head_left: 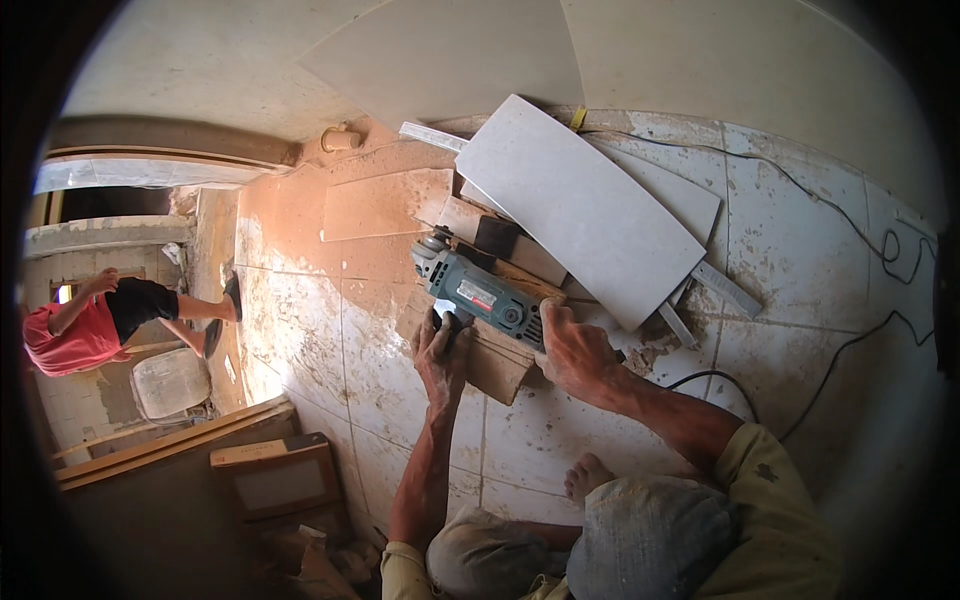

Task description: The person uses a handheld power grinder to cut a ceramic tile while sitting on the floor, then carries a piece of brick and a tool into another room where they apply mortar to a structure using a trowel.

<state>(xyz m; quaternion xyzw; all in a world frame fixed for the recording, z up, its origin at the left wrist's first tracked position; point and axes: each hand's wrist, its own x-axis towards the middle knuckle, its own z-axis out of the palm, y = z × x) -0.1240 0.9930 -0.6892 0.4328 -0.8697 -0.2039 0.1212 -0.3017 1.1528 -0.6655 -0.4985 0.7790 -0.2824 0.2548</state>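
Grinder [482, 293] is being held by L hand [438, 355] & R hand [577, 350] over stack [497, 370] edge, prob. being positioned. Steady aim's being needed.

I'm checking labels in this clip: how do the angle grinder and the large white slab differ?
The angle grinder is teal and chunky; the large white slab is off-white, flat and oblong. The angle grinder is held by the left hand and right hand, whereas the large white slab lies partly over another pale slab. In the picture, both slant from upper left to lower right.
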